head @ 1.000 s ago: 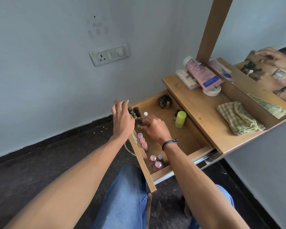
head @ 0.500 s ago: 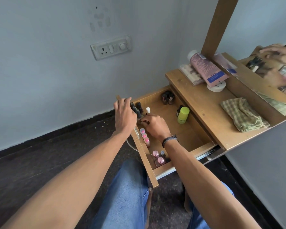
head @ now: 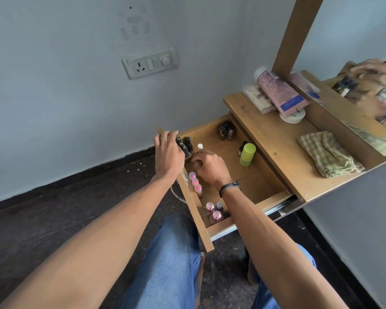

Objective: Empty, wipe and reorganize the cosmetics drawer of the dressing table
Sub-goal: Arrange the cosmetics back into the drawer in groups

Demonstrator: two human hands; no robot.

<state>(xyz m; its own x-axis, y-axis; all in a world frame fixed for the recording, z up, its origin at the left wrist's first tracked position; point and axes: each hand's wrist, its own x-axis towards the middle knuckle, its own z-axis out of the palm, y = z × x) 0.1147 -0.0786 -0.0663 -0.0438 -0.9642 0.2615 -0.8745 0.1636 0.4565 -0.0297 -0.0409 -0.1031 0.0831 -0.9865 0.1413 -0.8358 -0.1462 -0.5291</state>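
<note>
Hiding base of 1 white-capped bottle (head: 200,146): right hand (head: 211,171)

Pale grey-blue wall (head: 54,97) beyond both hands, matte, evenly lit. White switch plate (head: 150,62) on it, above the left hand (head: 168,152); faint patch marks higher up. Dark skirting (head: 76,180) left of that hand, with dark speckled floor (head: 42,230) below it. Wooden tabletop (head: 276,152) right of the right hand (head: 210,169). Wooden mirror post (head: 296,34) and mirror (head: 354,30) further right, above.
</note>
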